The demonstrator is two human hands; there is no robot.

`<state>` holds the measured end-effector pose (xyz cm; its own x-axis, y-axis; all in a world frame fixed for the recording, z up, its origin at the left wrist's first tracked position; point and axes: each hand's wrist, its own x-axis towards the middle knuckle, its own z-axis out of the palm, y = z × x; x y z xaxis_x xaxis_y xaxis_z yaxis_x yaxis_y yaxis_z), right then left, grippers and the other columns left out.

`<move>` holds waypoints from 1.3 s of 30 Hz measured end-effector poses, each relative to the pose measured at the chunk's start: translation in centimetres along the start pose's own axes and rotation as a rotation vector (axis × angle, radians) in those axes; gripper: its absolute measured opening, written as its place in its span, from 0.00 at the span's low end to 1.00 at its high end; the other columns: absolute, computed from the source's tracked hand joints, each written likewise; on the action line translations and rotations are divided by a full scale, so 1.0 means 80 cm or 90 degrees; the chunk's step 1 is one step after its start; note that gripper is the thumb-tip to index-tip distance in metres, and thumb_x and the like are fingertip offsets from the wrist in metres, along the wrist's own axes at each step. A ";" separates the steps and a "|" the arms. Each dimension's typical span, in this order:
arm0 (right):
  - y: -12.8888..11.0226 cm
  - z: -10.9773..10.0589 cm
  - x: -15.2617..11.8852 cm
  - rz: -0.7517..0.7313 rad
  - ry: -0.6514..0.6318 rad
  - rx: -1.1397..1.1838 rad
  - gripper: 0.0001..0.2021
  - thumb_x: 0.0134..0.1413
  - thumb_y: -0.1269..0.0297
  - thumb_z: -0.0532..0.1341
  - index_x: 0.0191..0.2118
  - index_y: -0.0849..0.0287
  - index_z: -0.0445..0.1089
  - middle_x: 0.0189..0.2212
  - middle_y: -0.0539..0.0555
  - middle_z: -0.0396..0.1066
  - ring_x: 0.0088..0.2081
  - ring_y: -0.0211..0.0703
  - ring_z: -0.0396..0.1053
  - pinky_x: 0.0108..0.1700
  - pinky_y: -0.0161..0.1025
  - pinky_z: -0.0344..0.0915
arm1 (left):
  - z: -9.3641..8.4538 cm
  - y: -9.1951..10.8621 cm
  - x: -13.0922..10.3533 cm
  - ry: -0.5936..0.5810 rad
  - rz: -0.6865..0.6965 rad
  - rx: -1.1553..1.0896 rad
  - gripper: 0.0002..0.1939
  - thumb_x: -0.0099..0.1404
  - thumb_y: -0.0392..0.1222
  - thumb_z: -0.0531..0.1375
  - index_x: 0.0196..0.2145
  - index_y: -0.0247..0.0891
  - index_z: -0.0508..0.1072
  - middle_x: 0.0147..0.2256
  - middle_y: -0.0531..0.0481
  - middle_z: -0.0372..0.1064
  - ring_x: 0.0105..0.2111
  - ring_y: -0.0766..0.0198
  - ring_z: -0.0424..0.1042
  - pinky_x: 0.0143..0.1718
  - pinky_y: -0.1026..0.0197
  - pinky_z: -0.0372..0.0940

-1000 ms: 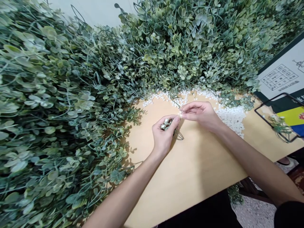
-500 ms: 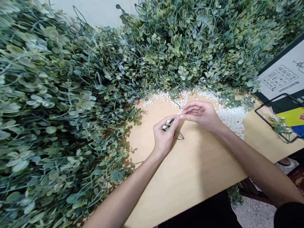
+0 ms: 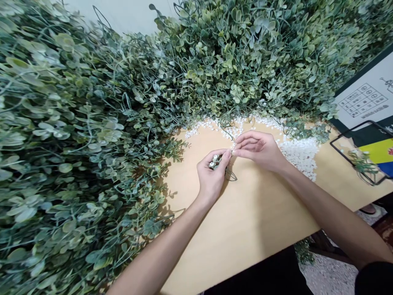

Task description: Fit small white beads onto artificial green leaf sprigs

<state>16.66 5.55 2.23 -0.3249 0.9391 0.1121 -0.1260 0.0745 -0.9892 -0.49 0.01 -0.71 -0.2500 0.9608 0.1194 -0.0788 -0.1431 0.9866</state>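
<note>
Flowered sprig sits in the left hand; printed panel is illegible.

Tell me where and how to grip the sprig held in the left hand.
Take the sprig by what looks like its thin green stem loop, probably best pinched from the near right side, below the right hand. The loop sticks out over the table, while the white buds sit within the left hand.
</note>
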 end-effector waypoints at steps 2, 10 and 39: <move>0.000 0.001 0.000 0.008 0.009 0.005 0.20 0.39 0.60 0.81 0.38 0.58 0.78 0.33 0.51 0.81 0.35 0.40 0.80 0.44 0.38 0.78 | 0.000 0.001 0.000 -0.003 0.005 0.002 0.12 0.64 0.49 0.71 0.37 0.38 0.83 0.30 0.51 0.76 0.29 0.67 0.70 0.35 0.63 0.67; 0.007 0.003 -0.001 0.029 0.020 0.013 0.20 0.38 0.58 0.81 0.37 0.58 0.77 0.33 0.52 0.82 0.34 0.41 0.81 0.43 0.38 0.79 | 0.001 0.006 0.000 -0.010 0.007 0.002 0.12 0.64 0.49 0.70 0.35 0.37 0.82 0.28 0.52 0.74 0.28 0.68 0.70 0.33 0.63 0.68; 0.001 0.009 -0.006 0.048 0.025 -0.011 0.20 0.36 0.58 0.82 0.35 0.59 0.78 0.31 0.52 0.80 0.34 0.41 0.80 0.43 0.38 0.79 | 0.004 0.006 0.001 -0.005 -0.040 -0.033 0.14 0.62 0.51 0.72 0.34 0.36 0.82 0.28 0.50 0.76 0.27 0.68 0.71 0.33 0.62 0.70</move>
<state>16.10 4.82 2.13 -0.2951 0.9549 0.0335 -0.0862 0.0083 -0.9962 -0.26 0.12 -0.22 -0.2355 0.9701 0.0590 -0.1441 -0.0949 0.9850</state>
